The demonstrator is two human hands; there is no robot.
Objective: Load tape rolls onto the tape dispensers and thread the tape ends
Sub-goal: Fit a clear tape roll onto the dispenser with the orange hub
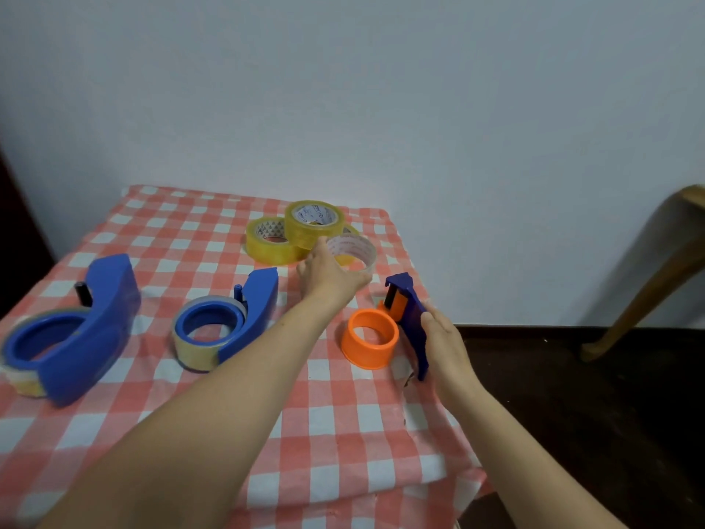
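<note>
Red-checked tablecloth (pixel 198 433) carries three dispensers: toward 9 o'clock a large blue dispenser (pixel 99 322) and a smaller blue dispenser (pixel 244 318), both loaded. At 3 o'clock is an orange-cored dispenser (pixel 410 318), its handle gripped by the right hand (pixel 444 337). At 1 o'clock the left hand (pixel 332 274) curls round one clear tape roll (pixel 356 253). Yellow tape rolls (pixel 314 223) sit at 12 o'clock, two plain and a third half hidden.

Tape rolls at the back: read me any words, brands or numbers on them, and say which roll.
Nothing reads clearly.
Top yellow roll: dark print on its core, too blurred to read.
Left yellow roll: rows of small dark marks on its core, no readable words.
Clear roll in the left hand: red print inside, too blurred to read.
</note>
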